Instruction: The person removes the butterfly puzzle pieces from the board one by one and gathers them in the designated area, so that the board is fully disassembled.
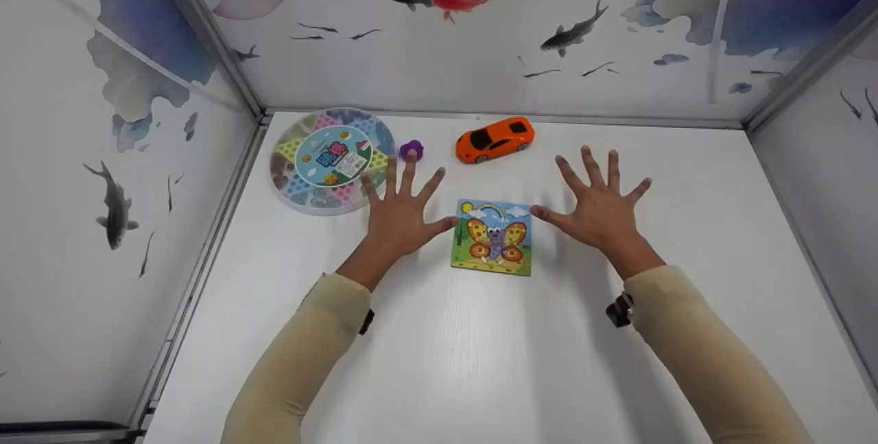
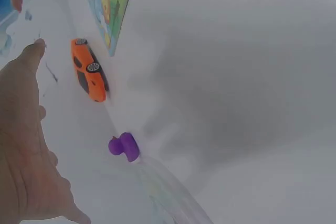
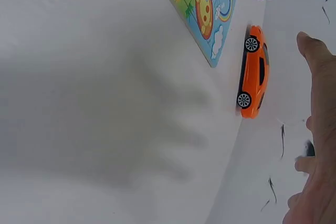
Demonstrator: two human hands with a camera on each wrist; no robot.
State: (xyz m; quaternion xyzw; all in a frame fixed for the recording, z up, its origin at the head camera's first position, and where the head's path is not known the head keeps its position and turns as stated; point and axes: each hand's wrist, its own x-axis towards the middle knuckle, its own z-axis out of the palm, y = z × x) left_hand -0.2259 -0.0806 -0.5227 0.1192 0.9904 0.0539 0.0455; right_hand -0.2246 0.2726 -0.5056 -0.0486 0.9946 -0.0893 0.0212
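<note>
A square butterfly picture puzzle (image 1: 492,238) lies flat on the white table, between the two hands. My left hand (image 1: 401,221) is spread wide above the table, its thumb tip at the puzzle's left edge in the head view. On the other side my right hand (image 1: 600,214) is spread too, thumb pointing at the puzzle's upper right corner. Both wrist views show the hands raised, with their shadows on the tabletop and nothing in their grasp. Beyond the hands are an orange toy car (image 1: 495,140) and a small purple rubber duck (image 2: 124,147).
At the back left lies a round Chinese checkers set (image 1: 285,190) in clear packaging, close to the duck. Printed panels with fish wall the table (image 1: 439,361) at the back (image 1: 425,53) and on both sides.
</note>
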